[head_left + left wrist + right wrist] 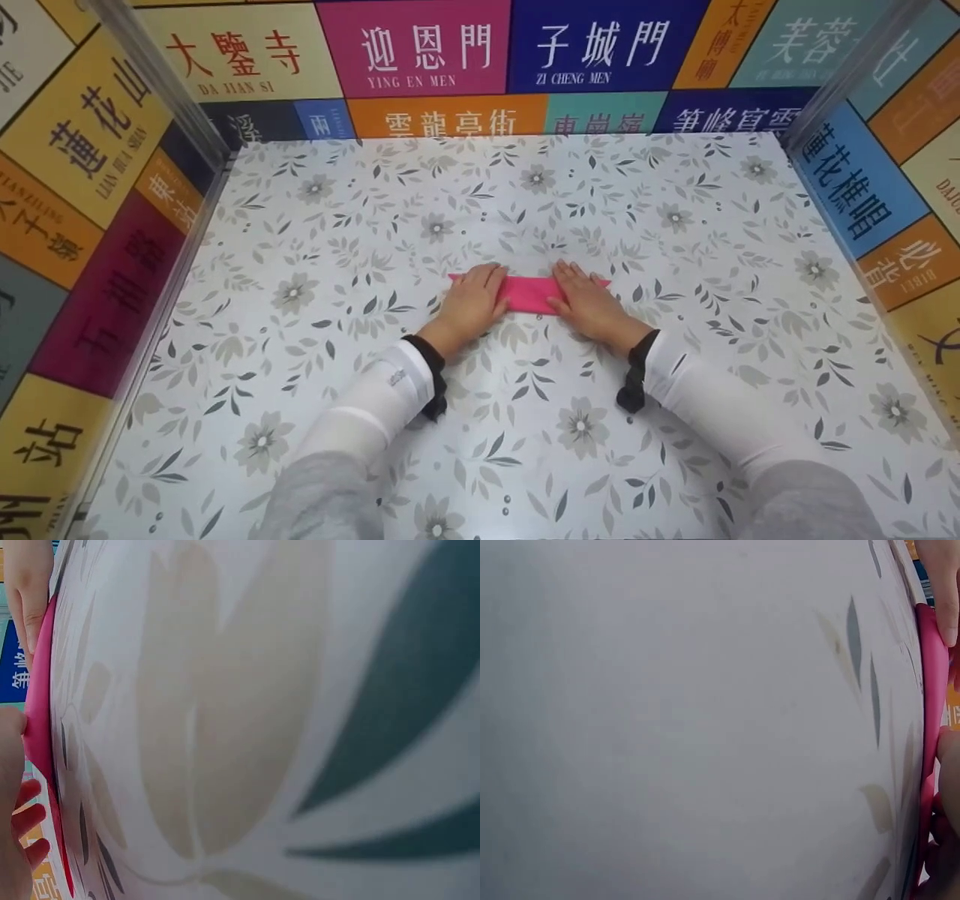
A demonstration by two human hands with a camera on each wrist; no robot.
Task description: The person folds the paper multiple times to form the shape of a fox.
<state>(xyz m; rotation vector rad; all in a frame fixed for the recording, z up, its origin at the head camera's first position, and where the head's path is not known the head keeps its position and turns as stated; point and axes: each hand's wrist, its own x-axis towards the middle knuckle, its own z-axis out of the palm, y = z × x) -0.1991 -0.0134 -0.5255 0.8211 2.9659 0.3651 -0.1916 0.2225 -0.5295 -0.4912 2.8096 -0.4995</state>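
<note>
A bright pink strip of what looks like folded paper [529, 294] lies crosswise on the table, with pointed ends at its far corners. My left hand [471, 301] rests on its left end, fingers stretched forward and thumb by the near edge. On the right end, my right hand [592, 304] presses in a mirrored pose. From the left wrist, the pink strip [39, 705] runs down the left margin, raised a little along its near side. In the right wrist view only its edge [933, 682] shows, at the far right. The hands partly cover both ends.
A white cloth with grey flowers and leaves [525, 390] covers the table. Upright panels with coloured place-name signs [427, 49] border the back, left [105, 150] and right [862, 180] sides.
</note>
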